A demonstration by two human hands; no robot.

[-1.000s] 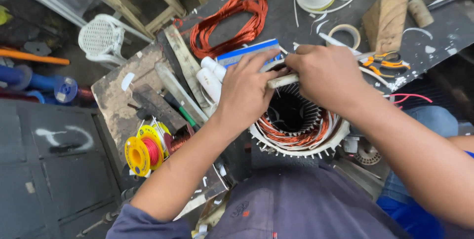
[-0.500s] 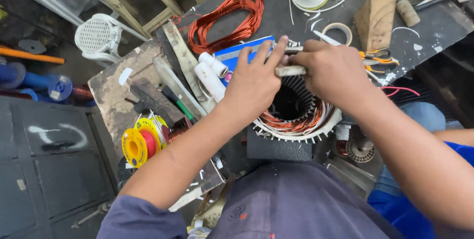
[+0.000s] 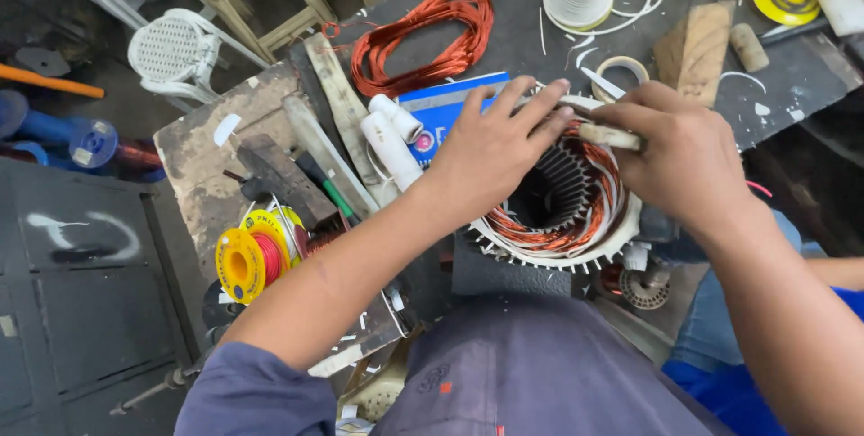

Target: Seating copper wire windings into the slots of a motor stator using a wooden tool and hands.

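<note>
Head view: motor stator (image 3: 558, 211) sits at the near edge of the workbench (image 3: 513, 35), copper windings showing (slotted core, white insulation around the rim). Left hand (image 3: 490, 152) lies flat on its left rim, fingers spread toward the far side, gripping nothing. Right hand (image 3: 684, 152) is on the right rim, closed around a pale stick (image 3: 612, 136) lying across the stator's far edge. Copper wire coil (image 3: 423, 35) lies farther left.

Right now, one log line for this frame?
left hand: resting on motor stator | right hand: holding pale stick at copper windings | bench: copper wire coil
</note>
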